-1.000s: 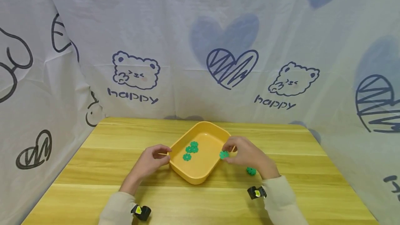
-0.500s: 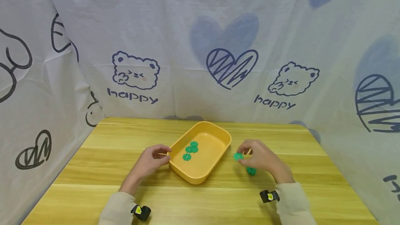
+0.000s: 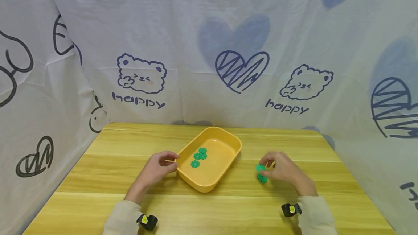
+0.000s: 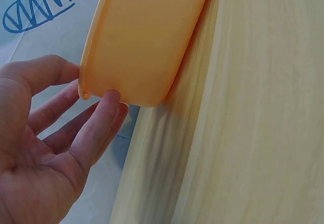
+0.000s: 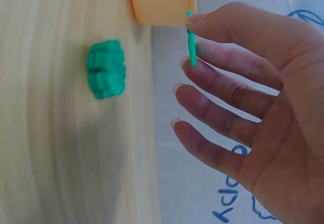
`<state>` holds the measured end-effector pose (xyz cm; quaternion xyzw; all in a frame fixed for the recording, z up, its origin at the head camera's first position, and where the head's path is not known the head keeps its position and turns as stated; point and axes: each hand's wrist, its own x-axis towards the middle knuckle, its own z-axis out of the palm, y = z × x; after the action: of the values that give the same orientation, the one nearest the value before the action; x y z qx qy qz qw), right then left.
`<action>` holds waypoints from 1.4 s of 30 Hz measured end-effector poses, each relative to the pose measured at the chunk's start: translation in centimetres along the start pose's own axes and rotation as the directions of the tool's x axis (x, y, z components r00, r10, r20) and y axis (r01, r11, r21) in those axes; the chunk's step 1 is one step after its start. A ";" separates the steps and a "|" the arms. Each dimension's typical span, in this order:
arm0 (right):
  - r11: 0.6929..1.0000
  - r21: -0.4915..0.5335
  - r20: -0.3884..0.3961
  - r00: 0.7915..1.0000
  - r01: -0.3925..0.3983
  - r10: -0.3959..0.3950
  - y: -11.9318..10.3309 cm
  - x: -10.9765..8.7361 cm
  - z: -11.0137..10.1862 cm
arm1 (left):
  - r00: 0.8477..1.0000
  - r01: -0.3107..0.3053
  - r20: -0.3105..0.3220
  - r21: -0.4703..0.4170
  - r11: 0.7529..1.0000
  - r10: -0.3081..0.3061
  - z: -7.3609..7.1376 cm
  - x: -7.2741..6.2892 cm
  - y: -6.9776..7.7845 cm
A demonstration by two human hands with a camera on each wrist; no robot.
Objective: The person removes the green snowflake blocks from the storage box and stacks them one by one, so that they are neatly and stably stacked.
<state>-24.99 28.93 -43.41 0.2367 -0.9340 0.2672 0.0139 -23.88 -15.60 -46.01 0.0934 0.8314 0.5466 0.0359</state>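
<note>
Head view: left fingers (image 3: 168,154) hold yellow rectangular tray (image 3: 212,173) at nine-o'clock rim; right fingers (image 3: 271,156) pinch green notched disc (image 3: 260,168); white printed cloth (image 3: 192,35) borders wood-grain worktop (image 3: 147,139) along twelve-o'clock edge.

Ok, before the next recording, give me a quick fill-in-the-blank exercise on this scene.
1. Only the ____ hand touches the tray.
2. The right hand pinches a disc coloured ____.
3. Inside the tray lie ____ separate discs.
4. Seen by the person, the stack rests on the table to the ____ of the tray.

Missing words: left; green; four; right.
</note>
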 end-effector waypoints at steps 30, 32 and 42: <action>0.995 0.037 0.131 0.988 -0.090 0.085 2.1 -0.7 1.3 | 1.000 0.002 0.008 -0.006 1.000 -0.002 0.0 0.0 -0.2; 0.995 0.044 0.134 0.988 -0.088 0.081 2.1 -0.7 1.3 | 1.000 0.000 0.009 -0.006 1.000 0.000 0.0 -0.1 -0.1; 0.994 0.063 0.129 0.988 -0.090 0.081 2.5 -0.8 1.3 | 1.000 0.000 0.009 -0.005 1.000 0.000 0.0 -0.2 0.0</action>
<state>-25.30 30.52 -45.84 0.2133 -0.9326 0.2839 -0.0646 -23.69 -15.64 -45.98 0.0958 0.8299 0.5481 0.0400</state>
